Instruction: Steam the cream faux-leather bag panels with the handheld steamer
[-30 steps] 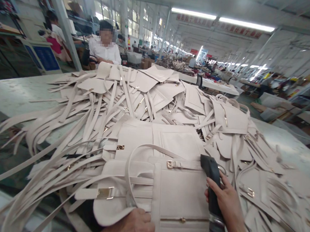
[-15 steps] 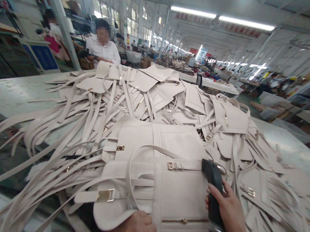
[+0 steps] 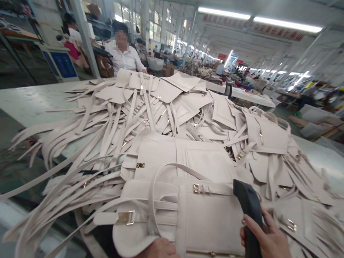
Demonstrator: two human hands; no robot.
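The right hand [image 3: 271, 244] is wrapped around a black handheld tool [image 3: 250, 214], its thumb lying along the near side of the body. The tool's tip points up and to the left, by the upper right corner of a beige bag piece [image 3: 212, 219]; whether it touches the surface, I cannot tell. That bag piece lies flat, directly left of the right hand and reaching down to the left hand [image 3: 160, 257], which rests at its lower edge beside the rounded flap [image 3: 133, 237]. The left fingers are bent over the material, but I cannot tell whether they pinch it or only press down. Between the two hands runs a gold zip [image 3: 212, 254]; farther up, beyond both, sit a small buckle [image 3: 197, 188] and a looping strap [image 3: 186, 168]. More beige pieces [image 3: 175, 89] heap up behind, on a pale table [image 3: 37, 104]
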